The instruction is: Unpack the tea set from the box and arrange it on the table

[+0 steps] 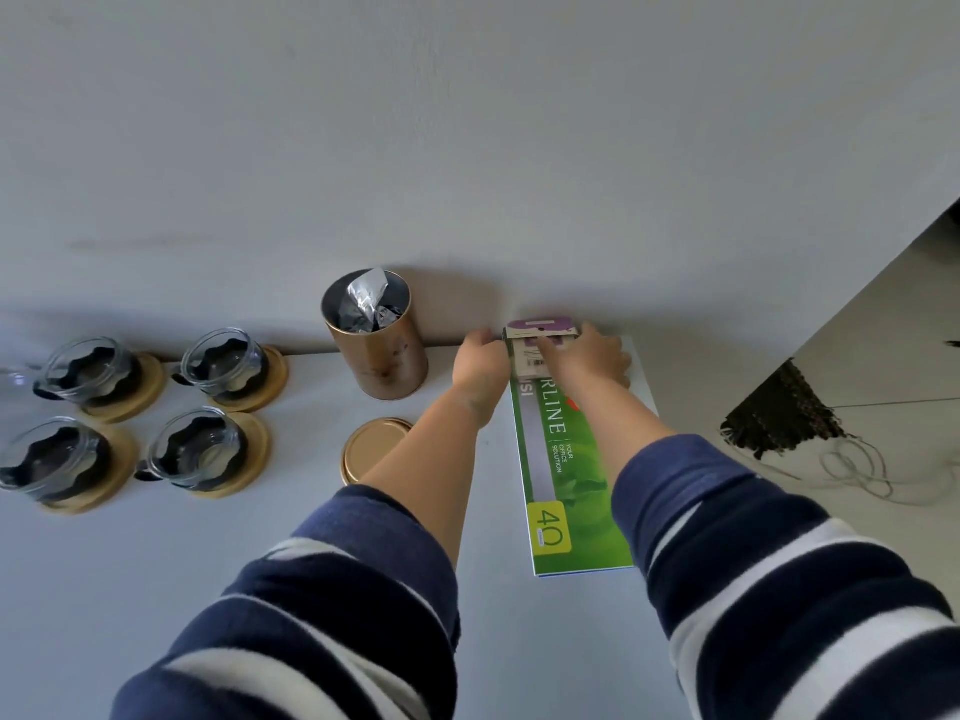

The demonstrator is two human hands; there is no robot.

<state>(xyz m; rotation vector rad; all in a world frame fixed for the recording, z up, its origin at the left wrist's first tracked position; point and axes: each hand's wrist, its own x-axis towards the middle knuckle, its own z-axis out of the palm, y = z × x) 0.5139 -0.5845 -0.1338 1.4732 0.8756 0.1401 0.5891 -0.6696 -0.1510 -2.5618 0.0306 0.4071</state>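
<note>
- A small flat card package with a purple top and a barcode (540, 339) is being held at the far edge of the white table (156, 563), close against the pale wall (467, 122).
- The package's left edge is being pinched by the left hand (480, 363), its fingers curled onto the card.
- The package's right side is being gripped by the right hand (592, 358), its fingers bent over the top.
- Both forearms are being extended forward out of navy and white striped sleeves (337, 605).
- A long green and white folder printed with "40" (569, 475) is being overlapped at its far end by the package and the hands; it is lying flat on the table.
- An open copper-coloured cylindrical tin (376, 345) is standing upright just left of the left hand, and a crumpled silver foil bag (369, 304) is being contained in it.
- The tin's round gold lid (371, 454) is lying flat on the table nearer the camera, partly covered by the left forearm.
- Four glass tea cups with dark wavy holders (208, 363) are being displayed in two rows at the table's left, each set on a round wooden coaster (260, 444).
- A box cannot be made out.
- A dark fringed cloth (779, 413) and a coiled thin cable (862, 467) are lying on the floor to the right.
</note>
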